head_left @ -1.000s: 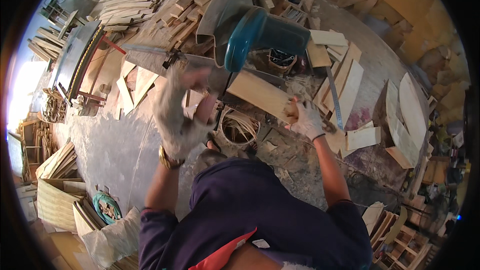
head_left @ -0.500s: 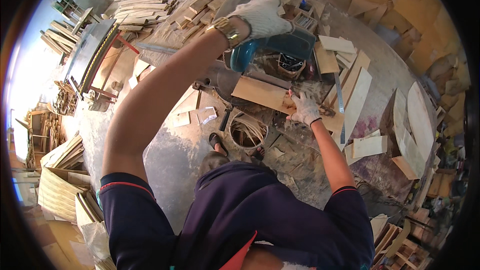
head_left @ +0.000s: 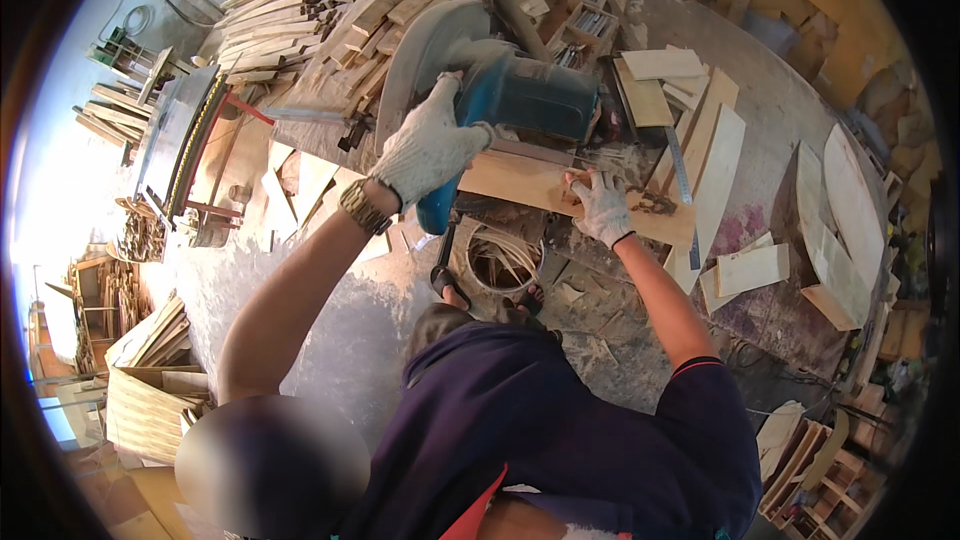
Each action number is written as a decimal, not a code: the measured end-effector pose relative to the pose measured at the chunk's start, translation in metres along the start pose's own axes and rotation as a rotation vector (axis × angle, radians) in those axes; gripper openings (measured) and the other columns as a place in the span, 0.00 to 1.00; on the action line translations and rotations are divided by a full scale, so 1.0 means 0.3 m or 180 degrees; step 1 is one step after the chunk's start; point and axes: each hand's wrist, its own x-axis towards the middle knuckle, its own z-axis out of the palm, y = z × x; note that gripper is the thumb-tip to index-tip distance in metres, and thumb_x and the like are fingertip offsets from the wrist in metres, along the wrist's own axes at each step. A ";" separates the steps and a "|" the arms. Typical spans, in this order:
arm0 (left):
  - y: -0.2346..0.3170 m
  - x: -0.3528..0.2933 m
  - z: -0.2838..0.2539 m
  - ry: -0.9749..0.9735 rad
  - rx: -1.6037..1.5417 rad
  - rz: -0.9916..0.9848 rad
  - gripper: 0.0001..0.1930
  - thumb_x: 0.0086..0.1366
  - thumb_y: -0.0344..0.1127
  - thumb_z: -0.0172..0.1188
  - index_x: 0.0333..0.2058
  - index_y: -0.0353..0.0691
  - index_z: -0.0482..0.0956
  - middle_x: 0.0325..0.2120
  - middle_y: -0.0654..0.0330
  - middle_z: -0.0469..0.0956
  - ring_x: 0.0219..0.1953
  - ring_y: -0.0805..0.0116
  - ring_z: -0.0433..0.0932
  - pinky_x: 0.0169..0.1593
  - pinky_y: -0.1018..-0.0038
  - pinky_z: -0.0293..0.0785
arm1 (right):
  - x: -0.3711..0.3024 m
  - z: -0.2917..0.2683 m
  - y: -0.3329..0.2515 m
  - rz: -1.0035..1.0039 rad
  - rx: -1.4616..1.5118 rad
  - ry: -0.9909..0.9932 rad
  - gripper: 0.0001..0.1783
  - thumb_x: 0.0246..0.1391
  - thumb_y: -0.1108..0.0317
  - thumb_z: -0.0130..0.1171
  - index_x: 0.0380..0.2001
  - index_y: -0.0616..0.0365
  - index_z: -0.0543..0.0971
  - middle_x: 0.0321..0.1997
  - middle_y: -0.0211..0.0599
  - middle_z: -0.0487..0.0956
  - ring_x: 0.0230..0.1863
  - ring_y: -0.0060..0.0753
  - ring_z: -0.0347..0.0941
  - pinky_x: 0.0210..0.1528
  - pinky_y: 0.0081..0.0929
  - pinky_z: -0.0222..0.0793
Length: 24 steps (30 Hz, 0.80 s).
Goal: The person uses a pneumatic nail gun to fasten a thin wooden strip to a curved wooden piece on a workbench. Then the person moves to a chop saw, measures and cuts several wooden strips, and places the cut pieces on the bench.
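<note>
A blue power saw with a large round grey blade guard [head_left: 425, 55] stands over the workbench. My left hand [head_left: 430, 152], in a white knit glove, is closed on the saw's blue handle [head_left: 437, 208]; its lower fingers are partly hidden. Below the saw motor [head_left: 545, 100] lies a light wooden board [head_left: 520, 180] with dark knots. My gloved right hand [head_left: 605, 212] holds this board down toward its right end, fingertips on its top. The board's left end is hidden behind my left hand and the saw handle.
A metal ruler [head_left: 682, 175] and loose boards [head_left: 720, 160] lie right of my right hand. Stacked planks [head_left: 275, 15] fill the back left. A round bin with wood strips [head_left: 503, 258] stands by my feet. A blurred round shape [head_left: 270, 465] covers the lower left.
My left hand and the saw head have come closer to me and to the left, showing more of the round guard. My right hand stays on the board, which has hardly shifted.
</note>
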 end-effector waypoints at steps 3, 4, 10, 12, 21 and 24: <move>-0.026 -0.011 0.023 0.0037 -0.0332 0.0032 0.43 0.63 0.38 0.63 0.72 0.31 0.54 0.29 0.54 0.82 0.28 0.67 0.84 0.35 0.71 0.82 | -0.011 -0.010 -0.010 0.0022 0.0067 0.0071 0.53 0.47 0.47 0.77 0.76 0.28 0.62 0.75 0.47 0.61 0.72 0.59 0.61 0.70 0.58 0.62; -0.030 -0.014 0.028 0.0074 -0.0384 0.0076 0.42 0.64 0.37 0.63 0.72 0.31 0.55 0.28 0.54 0.82 0.27 0.68 0.83 0.34 0.71 0.81 | -0.013 -0.013 -0.013 0.0018 0.0049 0.0015 0.52 0.49 0.46 0.76 0.76 0.27 0.62 0.75 0.47 0.61 0.72 0.58 0.61 0.70 0.59 0.61; -0.031 -0.016 0.031 0.0000 -0.0636 0.0128 0.33 0.68 0.29 0.57 0.70 0.33 0.59 0.36 0.57 0.79 0.32 0.74 0.80 0.35 0.74 0.80 | -0.001 -0.038 -0.017 0.0032 0.0045 -0.0071 0.51 0.50 0.47 0.76 0.76 0.28 0.62 0.75 0.49 0.61 0.73 0.60 0.59 0.71 0.59 0.61; -0.032 -0.017 0.032 -0.0010 -0.0740 0.0033 0.29 0.70 0.26 0.54 0.69 0.34 0.61 0.41 0.57 0.79 0.38 0.75 0.80 0.38 0.75 0.80 | 0.001 -0.044 -0.025 0.0064 0.0124 -0.0168 0.51 0.50 0.47 0.75 0.76 0.29 0.62 0.74 0.49 0.61 0.73 0.59 0.59 0.72 0.58 0.60; -0.033 -0.017 0.025 -0.0142 -0.0800 0.0008 0.29 0.71 0.25 0.52 0.69 0.34 0.58 0.37 0.55 0.79 0.34 0.71 0.81 0.36 0.75 0.81 | 0.010 -0.022 -0.039 -0.0077 0.0215 0.0002 0.49 0.53 0.47 0.74 0.76 0.31 0.62 0.74 0.49 0.63 0.73 0.55 0.59 0.75 0.58 0.54; -0.023 -0.025 0.019 -0.0221 -0.0988 -0.0199 0.36 0.72 0.26 0.52 0.74 0.33 0.48 0.37 0.54 0.79 0.33 0.69 0.81 0.36 0.72 0.85 | 0.013 -0.006 -0.031 -0.0026 0.0139 -0.0007 0.50 0.53 0.45 0.73 0.76 0.29 0.61 0.75 0.48 0.61 0.74 0.56 0.58 0.75 0.59 0.54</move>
